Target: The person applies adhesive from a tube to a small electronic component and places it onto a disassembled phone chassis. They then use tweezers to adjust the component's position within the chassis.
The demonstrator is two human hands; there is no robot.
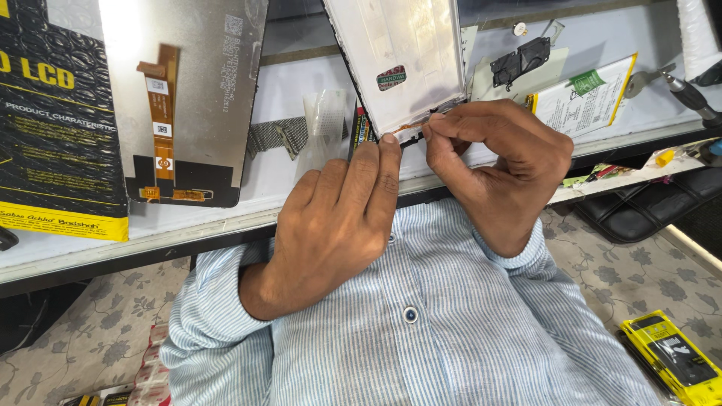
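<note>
I hold a phone display panel [398, 53] upright by its lower edge, its white metallic back towards me, a small oval sticker on it. My left hand [338, 218] grips the bottom edge, fingers pressed against the panel's black rim. My right hand [496, 162] pinches the orange flex strip at the panel's bottom right corner between thumb and fingertips. Both hands are over the front edge of the white worktop [278, 173], above my striped shirt.
A second display panel [184, 98] with an orange flex cable lies back-up at the left, beside a black and yellow box [56, 120]. A battery [587, 98], a black part [520, 62] and a screwdriver [692, 94] lie at the right. A yellow package [673, 361] rests on the floral floor covering.
</note>
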